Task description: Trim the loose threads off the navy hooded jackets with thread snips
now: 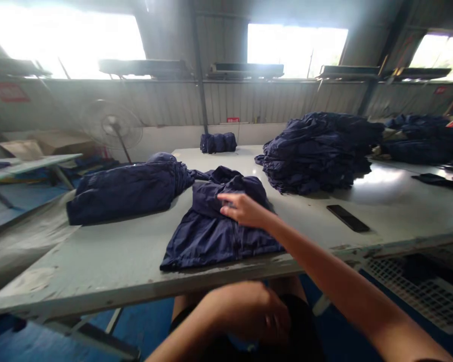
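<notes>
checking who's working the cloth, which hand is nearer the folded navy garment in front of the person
Right. The right hand rests on the folded navy garment; the left hand is down below the table edge, off the cloth.

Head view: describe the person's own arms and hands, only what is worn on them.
Both arms are bare as far as the frame shows: no sleeves, gloves or watch visible. The right hand and its long forearm show no rings or markings. The left hand is also uncovered; its fingers are blurred, so small details cannot be told.
</notes>
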